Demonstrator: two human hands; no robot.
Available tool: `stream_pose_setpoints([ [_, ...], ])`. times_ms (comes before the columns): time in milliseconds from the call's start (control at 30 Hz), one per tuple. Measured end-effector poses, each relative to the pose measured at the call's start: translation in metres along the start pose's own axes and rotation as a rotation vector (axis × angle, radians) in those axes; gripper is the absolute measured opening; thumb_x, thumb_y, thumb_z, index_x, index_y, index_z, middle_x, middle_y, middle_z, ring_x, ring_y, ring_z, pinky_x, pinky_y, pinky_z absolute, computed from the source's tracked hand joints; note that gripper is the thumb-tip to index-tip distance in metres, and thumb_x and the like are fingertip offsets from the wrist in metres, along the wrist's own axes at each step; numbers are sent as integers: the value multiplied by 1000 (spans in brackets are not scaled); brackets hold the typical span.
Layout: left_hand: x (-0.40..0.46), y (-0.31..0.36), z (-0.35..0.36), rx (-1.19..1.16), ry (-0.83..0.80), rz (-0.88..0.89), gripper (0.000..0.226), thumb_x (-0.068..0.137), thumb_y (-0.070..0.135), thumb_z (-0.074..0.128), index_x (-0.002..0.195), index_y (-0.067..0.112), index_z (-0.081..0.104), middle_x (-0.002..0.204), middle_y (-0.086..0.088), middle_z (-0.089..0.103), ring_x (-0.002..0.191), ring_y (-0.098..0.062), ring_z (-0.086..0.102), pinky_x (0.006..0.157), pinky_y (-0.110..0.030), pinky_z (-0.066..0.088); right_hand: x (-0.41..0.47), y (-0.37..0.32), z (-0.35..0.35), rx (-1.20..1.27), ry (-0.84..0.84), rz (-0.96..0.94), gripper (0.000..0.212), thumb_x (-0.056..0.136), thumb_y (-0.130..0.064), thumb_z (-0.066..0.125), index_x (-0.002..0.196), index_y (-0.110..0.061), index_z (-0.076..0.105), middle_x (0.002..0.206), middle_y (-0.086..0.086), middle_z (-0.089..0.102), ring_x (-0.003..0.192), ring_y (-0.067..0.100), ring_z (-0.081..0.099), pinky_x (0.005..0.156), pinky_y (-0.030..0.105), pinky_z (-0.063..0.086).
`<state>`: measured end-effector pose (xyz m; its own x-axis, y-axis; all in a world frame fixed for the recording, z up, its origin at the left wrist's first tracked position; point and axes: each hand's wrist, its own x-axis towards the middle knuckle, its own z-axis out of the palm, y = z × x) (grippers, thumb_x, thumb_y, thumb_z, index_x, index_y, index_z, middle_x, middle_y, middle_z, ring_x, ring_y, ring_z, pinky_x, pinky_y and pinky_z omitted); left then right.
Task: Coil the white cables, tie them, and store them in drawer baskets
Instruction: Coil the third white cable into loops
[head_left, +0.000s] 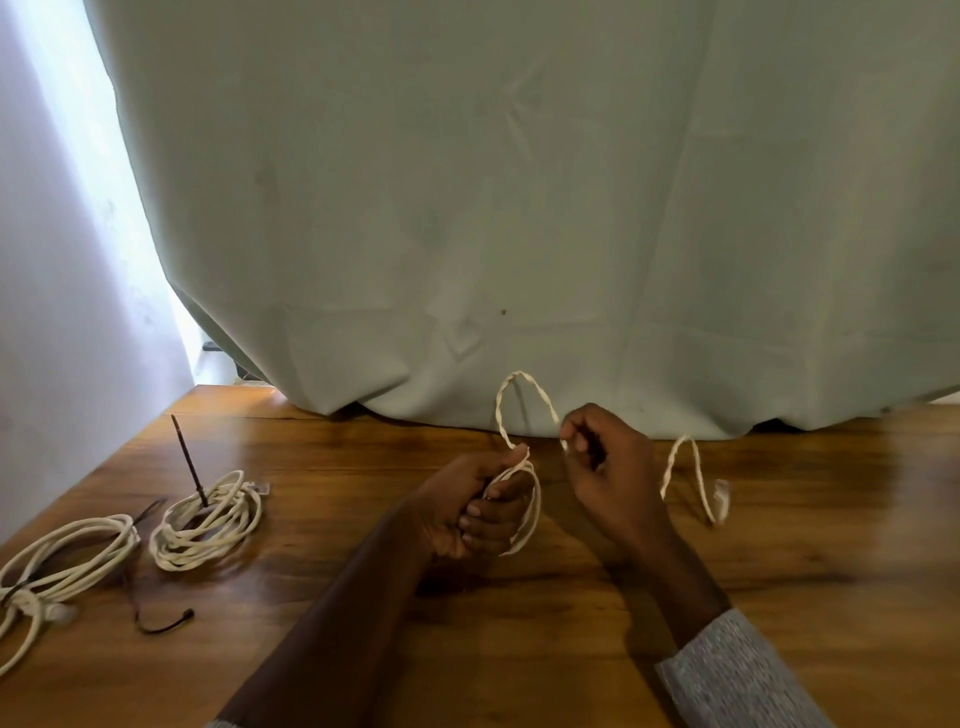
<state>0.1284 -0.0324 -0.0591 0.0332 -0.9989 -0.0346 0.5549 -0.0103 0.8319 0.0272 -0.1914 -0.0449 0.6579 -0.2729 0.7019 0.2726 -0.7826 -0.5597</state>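
My left hand (475, 506) grips a small coil of white twisted cable (527, 512) above the wooden table (467, 623). From it the cable arcs up in a loop to my right hand (605, 462), which pinches the strand between its fingers. The loose tail (698, 480) curls off to the right of that hand and ends in a clear plug. A finished coil (208, 522) with a dark tie (189, 462) sticking up lies at the left. A second coil (62, 558), larger, lies at the far left edge.
A loose dark tie (163, 621) lies on the table in front of the two coils. A pale green curtain (519, 208) hangs down to the table's back edge. No drawer basket is in view.
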Motion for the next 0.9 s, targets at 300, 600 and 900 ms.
stream_pose_setpoints([
  [300,-2,4,1,-59,-111,-28,53,104,42,32,61,14,45,41,3,27,31,-8,21,36,-15,16,-3,4,20,109,-183,-138,22,96,-22,56,106,-25,75,104,-11,73,98,2,67,87,23,53],
  [600,-5,9,1,-53,-84,43,55,102,45,33,80,4,63,41,5,25,31,-7,20,35,-14,20,-12,13,43,85,-99,239,30,96,-42,52,94,-25,76,83,-7,75,75,7,69,68,38,57],
  [900,3,3,13,123,24,-37,61,101,50,28,89,3,65,42,10,34,30,0,27,34,-14,19,-7,2,29,97,20,67,35,99,-39,44,87,-20,70,75,-5,70,71,8,66,63,35,52],
])
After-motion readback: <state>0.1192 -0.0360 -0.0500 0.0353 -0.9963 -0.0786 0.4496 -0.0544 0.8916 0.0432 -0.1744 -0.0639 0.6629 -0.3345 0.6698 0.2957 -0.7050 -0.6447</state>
